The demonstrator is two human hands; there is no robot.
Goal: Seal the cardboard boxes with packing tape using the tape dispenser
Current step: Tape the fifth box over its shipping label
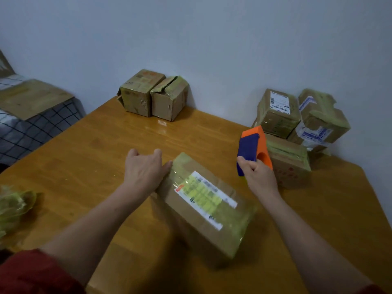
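A cardboard box (203, 206) with a white and yellow label lies tilted in the middle of the wooden table (89, 158), wrapped in yellowish tape. My left hand (144, 168) rests against the box's far left end, thumb touching its top edge, fingers relaxed. My right hand (257, 175) grips an orange and blue tape dispenser (254, 149), held upright in the air to the right of the box and apart from it.
Two taped boxes (153, 95) stand at the table's far edge against the wall. A pile of several taped boxes (297, 128) sits at the far right. Crumpled yellowish tape (14, 205) lies at the left edge. Flat cardboard (29, 98) rests on a checked cloth at left.
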